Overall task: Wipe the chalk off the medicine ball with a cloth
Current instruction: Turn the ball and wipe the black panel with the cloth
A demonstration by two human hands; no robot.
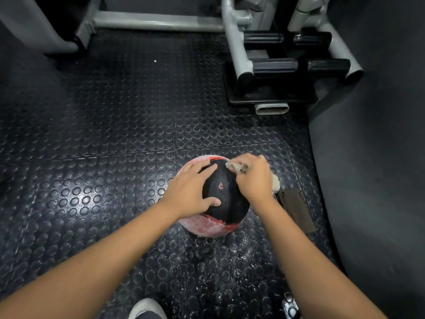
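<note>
— What are the hands doing?

— The left hand [195, 187] lies spread and flat on the ball [227, 199], steadying it. The right hand [254, 180] is curled round a bunched cloth [234, 168], pressing it to the top's far right.

— And where's the ball?

— On the studded rubber floor [115, 134], just in front of the person. It looks heavy and grippy, so I'd judge it sits firm under a palm but rolls if shoved sideways (best held from above, as here). Its red bands look chalky; the black middle looks clean.

— Anything in the way?

— Chalk dust [230, 256] lies on the floor nearby, and a brown folded thing [296, 208] sits just beside the ball's right. A machine [236, 54] stands well beyond, and a shoe [147, 307] shows at the bottom edge. Nothing seems to block the wiping.
</note>
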